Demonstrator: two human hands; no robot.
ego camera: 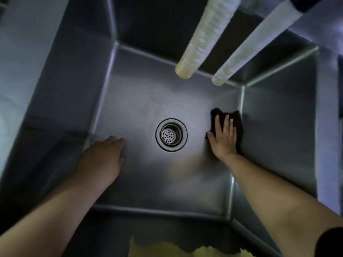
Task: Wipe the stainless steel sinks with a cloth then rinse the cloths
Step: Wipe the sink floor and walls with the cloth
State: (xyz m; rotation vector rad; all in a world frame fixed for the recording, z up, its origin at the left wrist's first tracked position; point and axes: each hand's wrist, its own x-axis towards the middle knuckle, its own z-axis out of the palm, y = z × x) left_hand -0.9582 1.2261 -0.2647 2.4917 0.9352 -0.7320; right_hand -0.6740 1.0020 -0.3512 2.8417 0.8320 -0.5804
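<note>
I look straight down into a deep stainless steel sink (141,101) with a round perforated drain (171,135) in the middle of its floor. My right hand (223,137) lies flat, fingers spread, pressing a dark cloth (236,125) onto the sink floor at the foot of the right wall. My left hand (101,156) hovers low over the left side of the floor, palm down, fingers loosely together, holding nothing.
Two pale ribbed hoses, one (203,39) and another (252,47), hang down from the top into the sink's far side. A yellowish fabric (167,249) shows at the bottom edge. The sink walls enclose both arms.
</note>
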